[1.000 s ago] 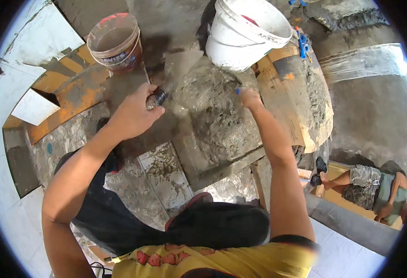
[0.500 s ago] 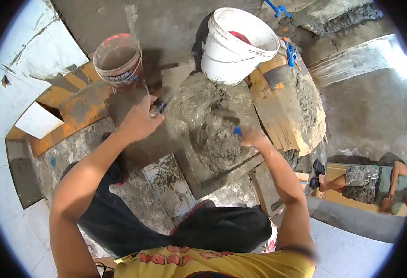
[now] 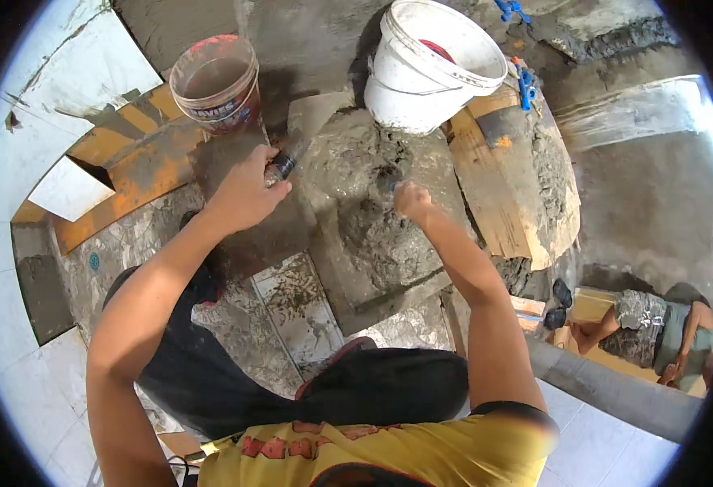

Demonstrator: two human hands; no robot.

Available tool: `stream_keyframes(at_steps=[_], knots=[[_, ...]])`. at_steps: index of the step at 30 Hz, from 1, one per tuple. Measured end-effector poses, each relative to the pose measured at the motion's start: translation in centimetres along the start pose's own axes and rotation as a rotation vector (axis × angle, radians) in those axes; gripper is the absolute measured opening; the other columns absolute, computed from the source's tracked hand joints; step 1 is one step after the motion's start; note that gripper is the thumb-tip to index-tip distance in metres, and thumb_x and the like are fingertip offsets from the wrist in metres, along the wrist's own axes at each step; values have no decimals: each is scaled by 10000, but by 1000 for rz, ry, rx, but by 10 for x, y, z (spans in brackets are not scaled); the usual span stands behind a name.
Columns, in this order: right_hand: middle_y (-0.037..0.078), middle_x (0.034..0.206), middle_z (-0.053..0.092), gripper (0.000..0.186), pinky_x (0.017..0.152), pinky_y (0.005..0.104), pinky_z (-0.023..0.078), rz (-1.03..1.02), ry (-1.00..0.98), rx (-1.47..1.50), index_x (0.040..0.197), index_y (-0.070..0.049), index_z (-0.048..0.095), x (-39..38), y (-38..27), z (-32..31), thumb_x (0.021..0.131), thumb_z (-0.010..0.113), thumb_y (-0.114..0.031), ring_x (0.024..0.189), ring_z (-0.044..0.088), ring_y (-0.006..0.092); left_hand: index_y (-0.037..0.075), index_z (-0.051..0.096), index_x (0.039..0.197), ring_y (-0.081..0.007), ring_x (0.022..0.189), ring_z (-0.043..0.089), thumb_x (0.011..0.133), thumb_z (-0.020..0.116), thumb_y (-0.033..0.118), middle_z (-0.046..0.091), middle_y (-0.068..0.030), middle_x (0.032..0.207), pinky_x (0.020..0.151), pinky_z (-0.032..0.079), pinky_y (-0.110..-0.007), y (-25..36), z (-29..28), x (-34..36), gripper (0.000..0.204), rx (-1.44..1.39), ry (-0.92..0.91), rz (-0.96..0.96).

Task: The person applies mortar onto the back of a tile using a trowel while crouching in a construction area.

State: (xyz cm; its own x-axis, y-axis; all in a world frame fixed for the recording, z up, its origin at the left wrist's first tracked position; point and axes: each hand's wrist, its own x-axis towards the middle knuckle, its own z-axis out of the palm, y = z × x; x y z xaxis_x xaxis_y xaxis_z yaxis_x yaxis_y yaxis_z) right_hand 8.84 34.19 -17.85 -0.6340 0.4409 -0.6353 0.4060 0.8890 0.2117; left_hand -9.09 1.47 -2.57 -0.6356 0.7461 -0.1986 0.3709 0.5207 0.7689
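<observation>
My right hand [image 3: 411, 200] is closed round a blue-handled trowel [image 3: 387, 175]. Its dark blade sits in a heap of wet grey mortar [image 3: 372, 235], and the fingers cover most of the handle. My left hand [image 3: 247, 191] grips a handle with a dark, ribbed end [image 3: 280, 167]; what tool it belongs to is not plain. Under that hand lies a flat brown board [image 3: 267, 231], left of the mortar. Whether the handle joins this board I cannot tell.
Beyond the mortar stands a white bucket [image 3: 413, 97] with something red inside. A mud-stained bucket [image 3: 210, 114] is far left. Mortar-covered wooden boards [image 3: 494, 195] lie at the right, near a blue tool [image 3: 525, 85]. Another person [image 3: 644, 329] is at far right.
My right hand has moved left and away from me, pushing the trowel through the mortar. The left hand keeps its grip, almost in place. The view has shifted slightly.
</observation>
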Motion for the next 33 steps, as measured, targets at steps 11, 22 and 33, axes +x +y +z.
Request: stream_keyframes(at_steps=[11,22,33], knots=[[215,1248,670,386,958,457,544,33,-109,145,1138,22,698,22,41,-55,855,688,-240,1170,656,346,-7,493,1313,-355,1187,622,866,725,204,643,-241,1236,1016,457,-419,-3,-6,-9,546,40,-4,-59],[189,1269,671,376,949,475,546,-18,-182,0,1213,10,665,-82,38,-35,866,645,-132,1184,648,375,-10,482,1318,-399,1187,619,884,718,207,638,-259,1234,1011,468,-433,4,-9,0,539,19,-32,-25],[237,1221,675,347,915,458,569,131,121,220,1176,-8,689,38,12,-6,855,616,-117,1171,653,375,-39,456,1330,-432,1134,623,891,695,223,640,-293,1197,972,477,-447,8,9,-6,564,23,-24,92]])
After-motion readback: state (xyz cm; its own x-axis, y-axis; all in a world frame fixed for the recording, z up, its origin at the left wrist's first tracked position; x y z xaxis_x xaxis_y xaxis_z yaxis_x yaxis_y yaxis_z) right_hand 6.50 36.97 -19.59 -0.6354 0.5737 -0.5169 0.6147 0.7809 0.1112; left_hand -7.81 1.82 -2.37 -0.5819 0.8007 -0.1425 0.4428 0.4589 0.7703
